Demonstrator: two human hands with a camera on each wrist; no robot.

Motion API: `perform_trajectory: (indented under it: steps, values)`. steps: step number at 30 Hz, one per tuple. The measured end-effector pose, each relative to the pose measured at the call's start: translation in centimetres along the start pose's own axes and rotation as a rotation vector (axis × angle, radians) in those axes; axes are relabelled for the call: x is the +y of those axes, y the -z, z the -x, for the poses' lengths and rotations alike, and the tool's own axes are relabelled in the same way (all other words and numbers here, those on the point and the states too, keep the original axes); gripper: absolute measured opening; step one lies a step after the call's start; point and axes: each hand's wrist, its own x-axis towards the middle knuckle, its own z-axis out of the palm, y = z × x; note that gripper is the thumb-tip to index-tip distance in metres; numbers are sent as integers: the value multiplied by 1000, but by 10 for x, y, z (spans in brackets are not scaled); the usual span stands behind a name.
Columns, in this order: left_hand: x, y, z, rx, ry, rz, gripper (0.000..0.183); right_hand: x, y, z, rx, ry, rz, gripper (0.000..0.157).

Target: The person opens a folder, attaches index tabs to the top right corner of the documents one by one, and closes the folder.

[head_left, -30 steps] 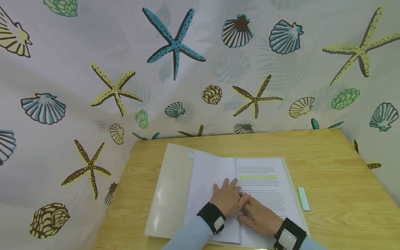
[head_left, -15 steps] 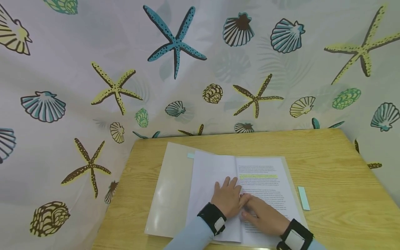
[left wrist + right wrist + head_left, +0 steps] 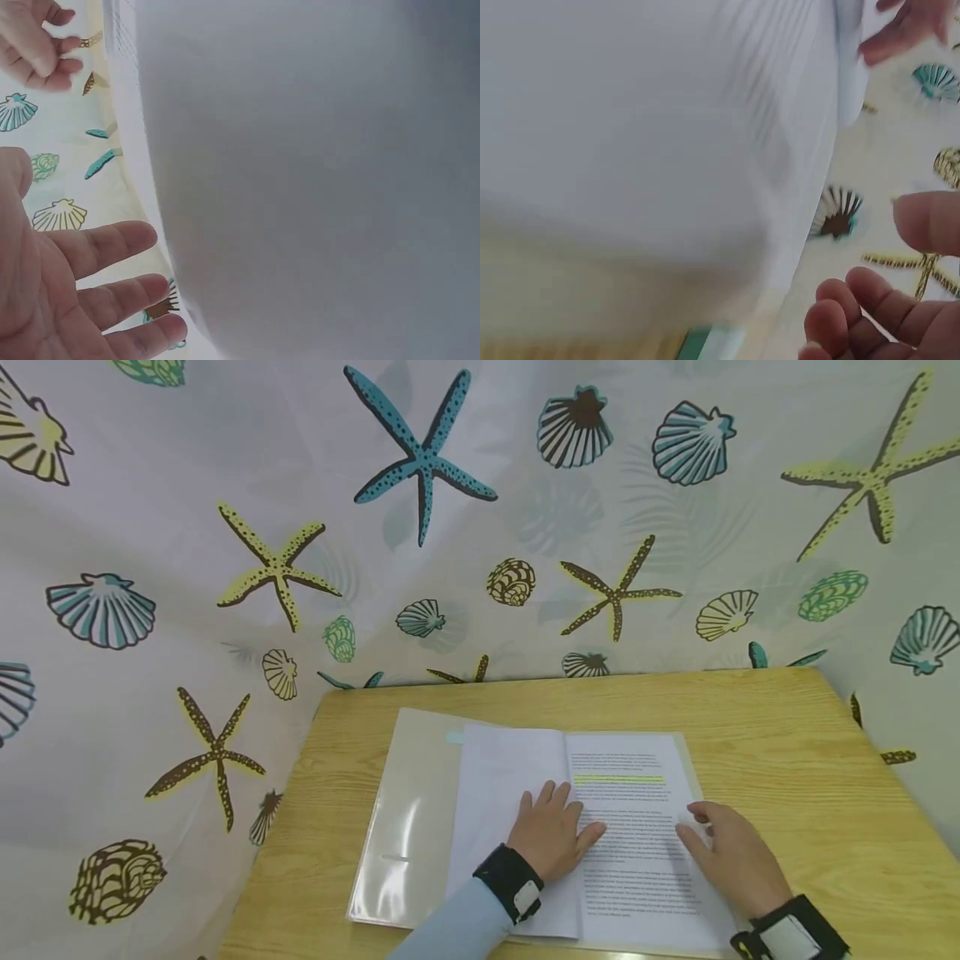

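An open booklet lies on the table, with a blank left page (image 3: 510, 768) and a printed right page (image 3: 630, 860) that bears a yellow highlighted line (image 3: 619, 780). My left hand (image 3: 551, 831) rests with spread fingers over the fold, its thumb reaching onto the printed page. At that page's right edge hovers my right hand (image 3: 738, 860), thumb apart from the loosely bent fingers. Nothing shows between thumb and fingers (image 3: 832, 315) in the right wrist view. The pale blue strip (image 3: 718, 343) appears near the bottom of that view; in the head view the right hand covers its place.
A glossy pale folder cover (image 3: 401, 827) spreads out left of the pages, with a pale blue tab (image 3: 454, 737) near its top. The wooden table (image 3: 810, 752) ends at a curtain (image 3: 480, 510) printed with starfish and shells.
The right hand has moved away from the left hand, out to the right edge of the printed page. Its thumb and fingers are now parted. The left hand has stayed in place.
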Motion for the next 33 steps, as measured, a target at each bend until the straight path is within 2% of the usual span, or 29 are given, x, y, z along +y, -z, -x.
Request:
perform_trajectory:
  steps: [3,9,18,21,28,33]
  values:
    - [0,2,1,1,-6,22,68,18,10,-3,21,-81,53,54]
    - [1,12,7,4,-20,86,65,44,22,-4,-80,-195,57,71]
    - [7,24,18,36,-60,139,64,51,18,-2,-135,-187,109,79]
    - [8,27,21,38,-66,160,65,49,18,-3,-150,-199,124,75]
    - [10,31,29,46,-87,183,67,47,16,-3,-163,-210,151,53]
    - [11,33,34,67,-103,211,63,48,17,-5,-172,-228,148,48]
